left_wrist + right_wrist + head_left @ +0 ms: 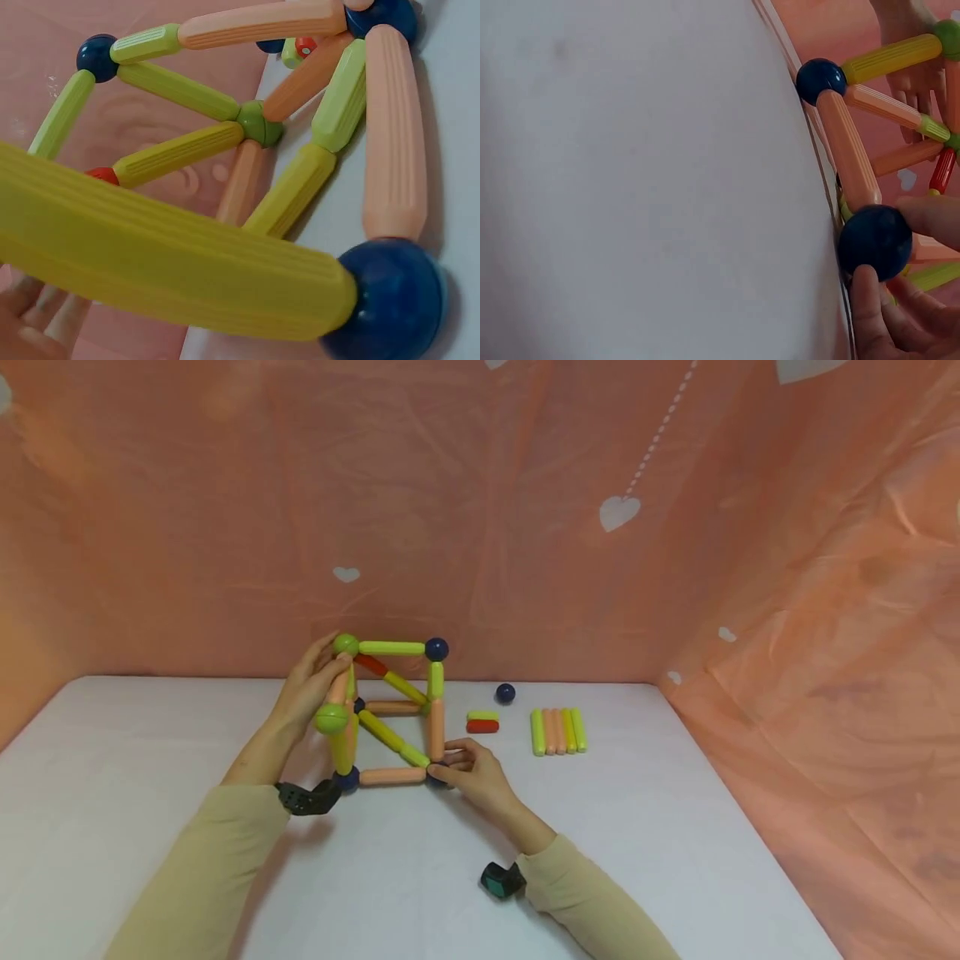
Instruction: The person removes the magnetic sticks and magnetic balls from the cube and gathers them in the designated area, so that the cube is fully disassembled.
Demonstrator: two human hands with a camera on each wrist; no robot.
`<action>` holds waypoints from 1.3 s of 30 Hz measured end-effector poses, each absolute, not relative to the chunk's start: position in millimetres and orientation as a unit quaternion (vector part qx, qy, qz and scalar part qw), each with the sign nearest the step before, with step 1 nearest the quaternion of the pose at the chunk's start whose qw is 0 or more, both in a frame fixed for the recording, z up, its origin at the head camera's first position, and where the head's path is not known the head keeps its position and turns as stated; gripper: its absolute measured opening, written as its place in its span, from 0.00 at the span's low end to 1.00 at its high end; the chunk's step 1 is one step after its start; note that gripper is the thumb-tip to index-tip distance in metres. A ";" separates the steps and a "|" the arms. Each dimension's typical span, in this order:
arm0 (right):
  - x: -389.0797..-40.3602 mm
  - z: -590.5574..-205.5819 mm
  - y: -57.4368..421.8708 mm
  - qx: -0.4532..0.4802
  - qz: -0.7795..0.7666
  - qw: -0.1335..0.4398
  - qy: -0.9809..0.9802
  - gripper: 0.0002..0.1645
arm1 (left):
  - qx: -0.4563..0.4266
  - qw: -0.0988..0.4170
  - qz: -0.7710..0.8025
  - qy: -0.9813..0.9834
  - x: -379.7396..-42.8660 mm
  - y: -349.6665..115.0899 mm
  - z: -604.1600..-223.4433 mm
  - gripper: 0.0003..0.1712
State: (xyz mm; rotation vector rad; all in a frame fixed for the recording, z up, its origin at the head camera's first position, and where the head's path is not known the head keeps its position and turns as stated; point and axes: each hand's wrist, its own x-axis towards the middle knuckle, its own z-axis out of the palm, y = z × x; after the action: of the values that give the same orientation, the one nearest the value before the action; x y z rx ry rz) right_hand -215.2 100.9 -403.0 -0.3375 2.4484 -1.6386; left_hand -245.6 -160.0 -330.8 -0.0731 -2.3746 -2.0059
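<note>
A box-shaped frame of magnetic sticks and balls (392, 776) stands on the table, with green balls along its upper left side and dark blue balls at several other corners. My left hand (303, 689) holds that upper left side, its thumb near the peach stick (338, 687) between the two green balls. At the front lower right corner, my right hand (480, 781) pinches a dark blue ball (875, 242) between thumb and fingers. A peach stick (849, 146) runs from this ball to another blue ball (821, 82). Diagonal yellow and green sticks (382, 732) cross the frame.
Right of the frame lie a loose dark blue ball (506, 693), a short red stick (482, 726) beside a short green one (482, 716), and a row of several longer sticks (560, 732). A pink cloth (525, 527) hangs behind the white table (637, 860).
</note>
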 end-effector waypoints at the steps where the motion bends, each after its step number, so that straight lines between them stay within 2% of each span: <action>1: -215.3 -403.0 100.4 -0.116 -0.549 0.089 0.823 0.26 | -0.021 0.017 -0.643 -0.766 -244.7 -161.2 -330.6 0.39; 10: -222.5 -398.6 101.0 -0.124 -0.522 0.101 0.838 0.24 | -0.002 0.052 -0.621 -0.782 -225.2 -177.6 -330.7 0.39; 17: -236.8 -392.9 95.1 -0.097 -0.499 0.099 0.856 0.19 | 0.015 0.085 -0.595 -0.799 -197.8 -192.2 -333.4 0.24; 21: -245.9 -390.1 89.3 -0.073 -0.503 0.096 0.856 0.19 | 0.015 0.098 -0.559 -0.823 -176.2 -190.5 -332.3 0.28; 23: -250.1 -388.2 85.8 -0.057 -0.502 0.107 0.856 0.20 | 0.007 0.114 -0.525 -0.843 -165.7 -187.9 -331.7 0.30; 28: -260.4 -384.2 77.6 -0.034 -0.509 0.125 0.851 0.20 | -0.029 0.179 -0.466 -0.866 -149.8 -179.3 -333.8 0.25; 34: -269.9 -384.8 66.7 -0.045 -0.503 0.102 0.857 0.19 | -0.054 0.241 -0.460 -0.853 -143.0 -170.9 -341.0 0.24; 39: -273.8 -386.8 60.2 -0.070 -0.474 0.068 0.875 0.20 | -0.065 0.268 -0.449 -0.850 -140.6 -163.6 -346.3 0.22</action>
State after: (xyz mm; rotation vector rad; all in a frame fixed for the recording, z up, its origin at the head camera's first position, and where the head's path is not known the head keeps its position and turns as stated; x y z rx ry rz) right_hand -273.8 60.2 -386.8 -0.2110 2.6375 -1.4274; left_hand -140.6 -163.6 -346.3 -0.1759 -2.2928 -1.2114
